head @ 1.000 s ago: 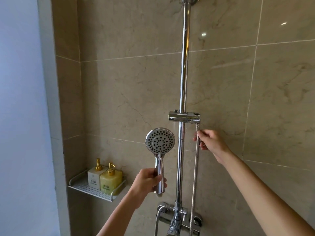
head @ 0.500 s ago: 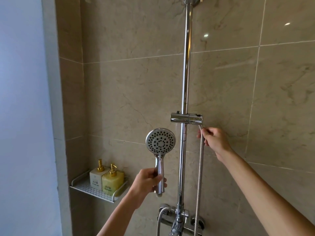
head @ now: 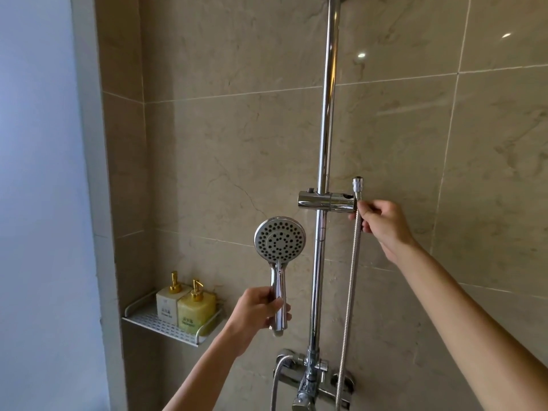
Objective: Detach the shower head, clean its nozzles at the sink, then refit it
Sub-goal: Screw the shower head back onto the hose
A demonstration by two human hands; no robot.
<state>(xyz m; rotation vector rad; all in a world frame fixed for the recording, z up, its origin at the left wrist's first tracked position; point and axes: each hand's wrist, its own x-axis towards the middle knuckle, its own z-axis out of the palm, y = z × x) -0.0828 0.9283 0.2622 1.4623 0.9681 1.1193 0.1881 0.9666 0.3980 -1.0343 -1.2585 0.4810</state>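
The chrome shower head (head: 279,239) is off its hose, held upright with its grey nozzle face toward me. My left hand (head: 255,311) grips its handle near the bottom end. My right hand (head: 382,225) pinches the metal hose (head: 350,280) just below its free nut end, which sticks up beside the chrome holder (head: 326,201) on the vertical rail (head: 326,129). The hose hangs down to the mixer tap (head: 311,378).
A white perforated corner shelf (head: 154,323) at the lower left carries a white bottle (head: 170,301) and a yellow bottle (head: 195,308) with gold pumps. Beige tiled walls surround the rail. A second hose (head: 275,381) loops from the tap.
My right hand has risen along the hose and lifted its free end up beside the holder. The left hand still holds the shower head in about the same place.
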